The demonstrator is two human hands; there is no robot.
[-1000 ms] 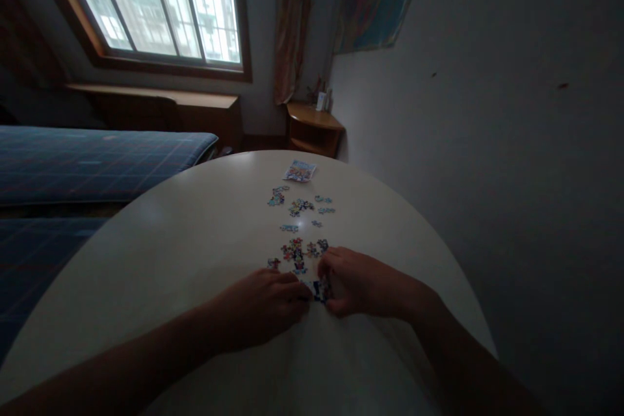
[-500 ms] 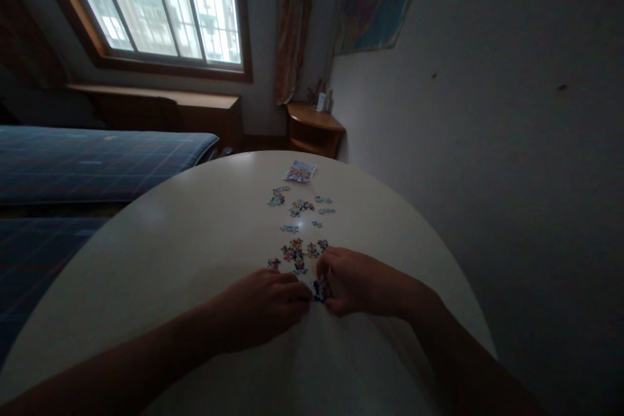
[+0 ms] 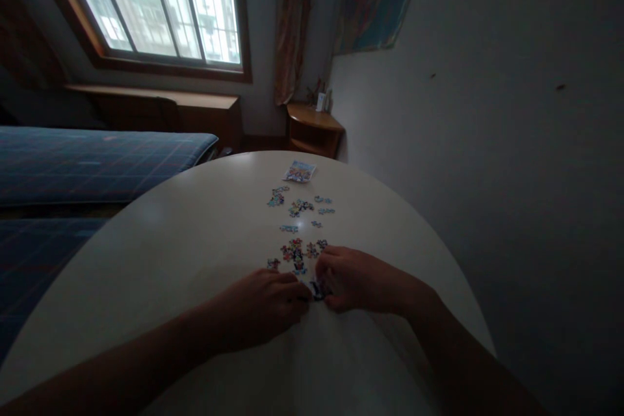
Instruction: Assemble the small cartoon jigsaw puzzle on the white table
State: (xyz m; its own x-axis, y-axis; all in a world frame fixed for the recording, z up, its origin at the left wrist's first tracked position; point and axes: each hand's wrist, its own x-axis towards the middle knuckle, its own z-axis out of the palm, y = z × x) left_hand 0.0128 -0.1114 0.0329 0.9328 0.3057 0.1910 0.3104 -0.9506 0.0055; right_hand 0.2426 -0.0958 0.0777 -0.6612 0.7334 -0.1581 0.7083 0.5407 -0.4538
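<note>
My left hand and my right hand meet near the middle of the white round table. Between their fingertips are dark and pale jigsaw puzzle pieces, partly covered by the fingers. The right hand pinches them from the right, with thumb and fingers curled; the left fingers close on their left side. Just beyond lies a joined cluster of colourful puzzle pieces. A small piece rests beyond the left hand's knuckles, and another group lies close to the right fingers.
Farther off are more puzzle pieces, a pale blue strip of pieces and a printed picture packet. A bed with a blue plaid cover stands left of the table. On the right rises a wall; a corner shelf stands behind.
Both hands stay in nearly the same place. The right fingers shift very slightly, and the pieces between the hands look a little tilted compared with before.
</note>
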